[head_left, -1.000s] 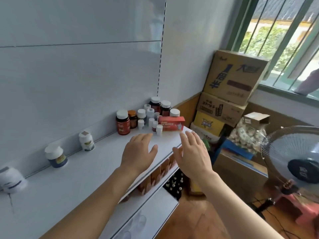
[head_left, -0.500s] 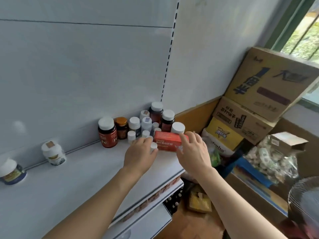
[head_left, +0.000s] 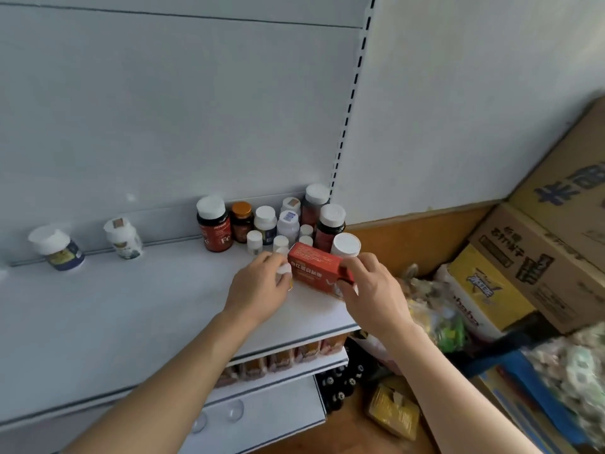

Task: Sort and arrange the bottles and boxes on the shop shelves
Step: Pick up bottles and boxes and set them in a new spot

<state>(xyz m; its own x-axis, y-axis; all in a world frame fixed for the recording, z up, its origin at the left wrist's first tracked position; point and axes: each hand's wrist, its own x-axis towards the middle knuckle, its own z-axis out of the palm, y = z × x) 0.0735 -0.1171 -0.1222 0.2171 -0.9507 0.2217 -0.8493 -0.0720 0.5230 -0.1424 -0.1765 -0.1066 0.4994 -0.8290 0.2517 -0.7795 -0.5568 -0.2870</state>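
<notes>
Wall: plain white panel (head_left: 458, 109) beside the shelving, with an orange-brown strip (head_left: 412, 237) along its foot.
Cartons: brown cardboard boxes (head_left: 537, 257) stacked at the right, a yellow box (head_left: 487, 290) below them.
Bags: clear plastic bags (head_left: 435, 309) of small items beside the cartons, blurred.
Floor: wooden floor (head_left: 353, 430), a yellow packet (head_left: 393, 414) lying on it.

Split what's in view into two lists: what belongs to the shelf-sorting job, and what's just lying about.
Job:
- red box, gripped by the right hand
- small white bottle, held by the left hand
- bottle cluster at the shelf's back
- two bottles further left
- top shelf

Lying about:
- cardboard cartons
- yellow packet on the floor
</notes>
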